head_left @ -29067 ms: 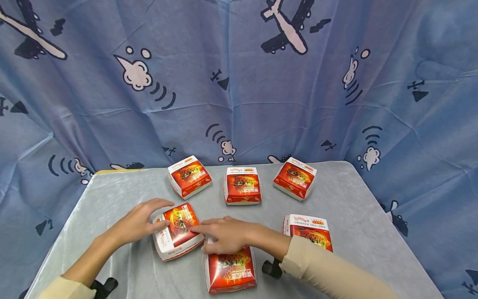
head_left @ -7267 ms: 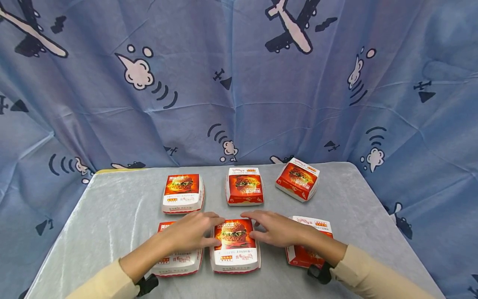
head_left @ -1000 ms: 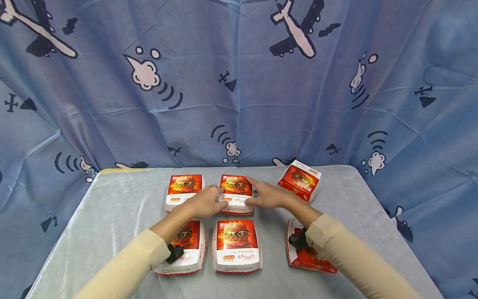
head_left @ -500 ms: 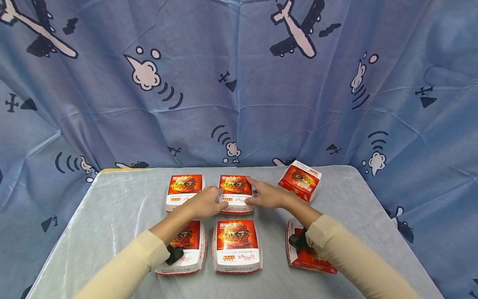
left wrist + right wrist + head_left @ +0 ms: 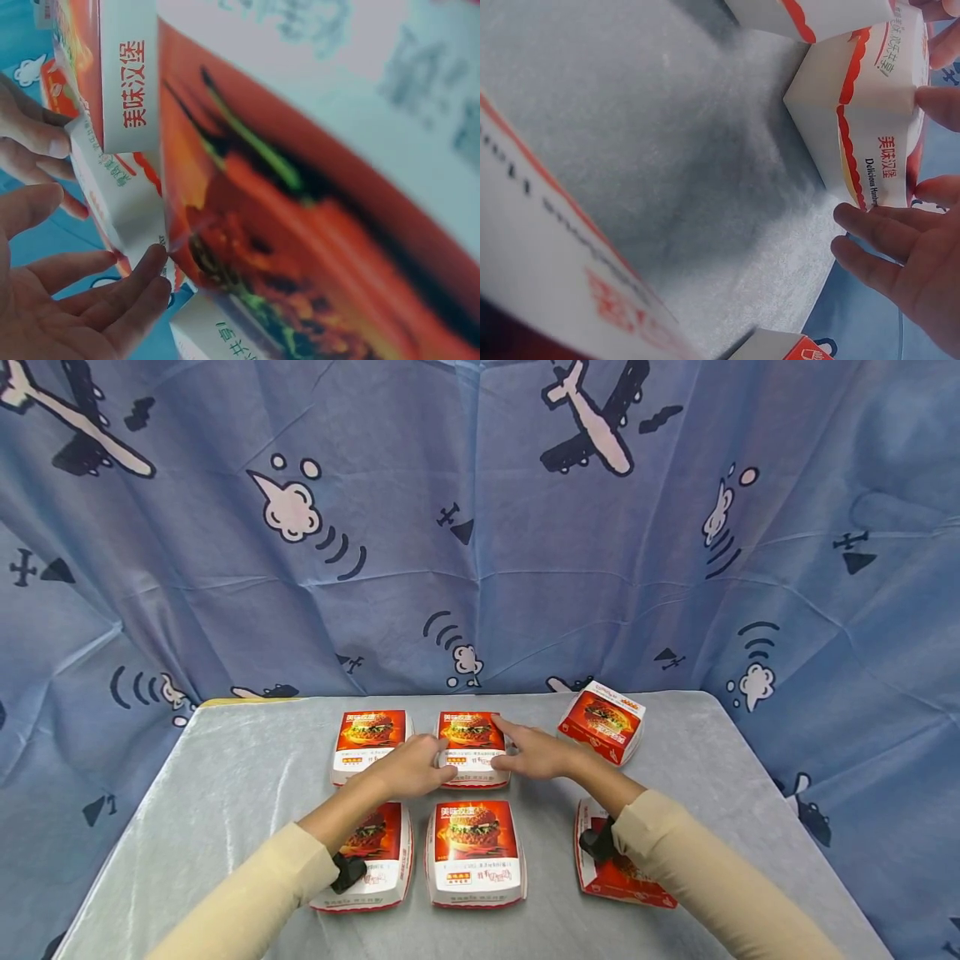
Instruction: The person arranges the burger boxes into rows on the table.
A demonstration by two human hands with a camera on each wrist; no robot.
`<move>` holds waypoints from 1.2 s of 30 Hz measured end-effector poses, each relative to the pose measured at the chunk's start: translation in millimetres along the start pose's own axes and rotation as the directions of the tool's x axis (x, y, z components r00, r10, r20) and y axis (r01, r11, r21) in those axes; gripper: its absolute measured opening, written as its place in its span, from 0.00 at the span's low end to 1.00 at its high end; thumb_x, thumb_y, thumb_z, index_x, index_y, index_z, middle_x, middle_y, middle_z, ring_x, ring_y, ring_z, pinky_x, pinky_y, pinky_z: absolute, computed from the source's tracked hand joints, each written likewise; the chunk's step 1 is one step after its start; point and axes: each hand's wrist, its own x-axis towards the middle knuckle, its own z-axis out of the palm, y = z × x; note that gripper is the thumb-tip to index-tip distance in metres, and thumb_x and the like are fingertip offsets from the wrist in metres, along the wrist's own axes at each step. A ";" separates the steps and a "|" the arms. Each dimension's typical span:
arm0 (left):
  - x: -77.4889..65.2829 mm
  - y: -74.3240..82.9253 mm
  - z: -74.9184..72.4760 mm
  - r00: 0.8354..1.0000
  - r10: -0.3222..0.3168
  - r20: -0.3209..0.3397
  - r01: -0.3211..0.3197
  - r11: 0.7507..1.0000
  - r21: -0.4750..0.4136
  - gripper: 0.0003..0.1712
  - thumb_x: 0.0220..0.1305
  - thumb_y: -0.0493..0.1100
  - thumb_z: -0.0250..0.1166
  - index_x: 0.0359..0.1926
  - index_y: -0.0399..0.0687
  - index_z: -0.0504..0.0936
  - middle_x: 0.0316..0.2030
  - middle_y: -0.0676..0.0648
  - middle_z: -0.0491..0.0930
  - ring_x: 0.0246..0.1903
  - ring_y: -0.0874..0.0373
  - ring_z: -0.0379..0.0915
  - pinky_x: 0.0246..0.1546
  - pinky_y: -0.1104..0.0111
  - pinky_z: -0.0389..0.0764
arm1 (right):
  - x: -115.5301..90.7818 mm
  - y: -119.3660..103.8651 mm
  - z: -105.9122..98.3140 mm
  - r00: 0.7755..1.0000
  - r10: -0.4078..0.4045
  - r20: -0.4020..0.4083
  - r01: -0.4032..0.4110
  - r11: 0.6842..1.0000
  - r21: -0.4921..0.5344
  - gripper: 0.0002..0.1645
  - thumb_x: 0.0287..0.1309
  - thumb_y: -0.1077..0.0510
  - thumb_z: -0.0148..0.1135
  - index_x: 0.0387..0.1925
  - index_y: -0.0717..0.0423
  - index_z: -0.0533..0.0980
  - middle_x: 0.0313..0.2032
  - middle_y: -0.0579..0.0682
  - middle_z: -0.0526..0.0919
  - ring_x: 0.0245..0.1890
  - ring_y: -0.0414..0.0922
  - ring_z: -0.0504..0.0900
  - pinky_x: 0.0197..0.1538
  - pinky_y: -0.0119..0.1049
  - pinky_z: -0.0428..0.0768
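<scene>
A red and white burger box (image 5: 471,731) stands in the middle of the back row, with its white panel towards me. My left hand (image 5: 411,767) is at its left side, fingers extended. Opposite, my right hand (image 5: 538,752) has its index finger at the far right corner and its thumb at the near one. The right wrist view shows loosely straight fingertips (image 5: 849,216) against the side of this box (image 5: 877,142). Seen from the left wrist, long fingers reach to the white side wall (image 5: 124,195), and the other hand (image 5: 30,124) appears beyond.
Left of it sits a like box (image 5: 372,735). In front are two more, a left one (image 5: 378,835) partly under my left forearm and a middle one (image 5: 477,852). Skewed boxes stand at back right (image 5: 603,722) and front right (image 5: 626,885), the latter beneath my right forearm.
Since several seconds ago my hands have moved from the front middle box to the back middle one, which is turned around and shifted left. In the last second it has slid slightly left.
</scene>
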 end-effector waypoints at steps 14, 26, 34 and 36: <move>-10.6 24.3 0.8 0.980 0.162 -0.118 -0.158 0.987 0.039 0.32 0.69 0.46 0.61 0.69 0.37 0.69 0.67 0.38 0.69 0.68 0.44 0.63 0.66 0.51 0.66 | -55.8 11.1 -35.3 0.983 -0.135 -0.121 0.133 0.991 -0.022 0.43 0.70 0.46 0.58 0.76 0.60 0.54 0.72 0.63 0.61 0.64 0.63 0.71 0.63 0.61 0.69; -20.6 55.1 34.6 0.971 0.236 -0.042 -0.234 0.970 0.061 0.32 0.70 0.49 0.61 0.71 0.45 0.69 0.70 0.42 0.66 0.69 0.51 0.63 0.66 0.54 0.67 | -120.6 50.5 -37.9 0.987 -0.094 -0.130 0.096 0.995 0.015 0.41 0.69 0.46 0.59 0.73 0.63 0.59 0.69 0.67 0.64 0.67 0.67 0.64 0.60 0.66 0.70; -23.8 68.4 51.2 0.960 0.280 0.030 -0.281 0.958 0.061 0.32 0.70 0.50 0.61 0.72 0.48 0.68 0.69 0.42 0.67 0.69 0.52 0.63 0.66 0.56 0.68 | -146.9 76.5 -29.0 0.993 -0.020 -0.120 0.027 0.998 0.059 0.39 0.69 0.47 0.59 0.72 0.64 0.61 0.64 0.68 0.70 0.61 0.68 0.70 0.54 0.63 0.76; -24.4 70.8 54.4 0.956 0.290 0.047 -0.292 0.954 0.065 0.32 0.70 0.51 0.60 0.72 0.50 0.68 0.69 0.43 0.67 0.68 0.52 0.63 0.66 0.57 0.68 | -151.6 81.9 -25.6 0.993 -0.005 -0.118 0.013 0.997 0.070 0.39 0.68 0.47 0.59 0.71 0.64 0.62 0.63 0.69 0.72 0.61 0.69 0.70 0.53 0.63 0.77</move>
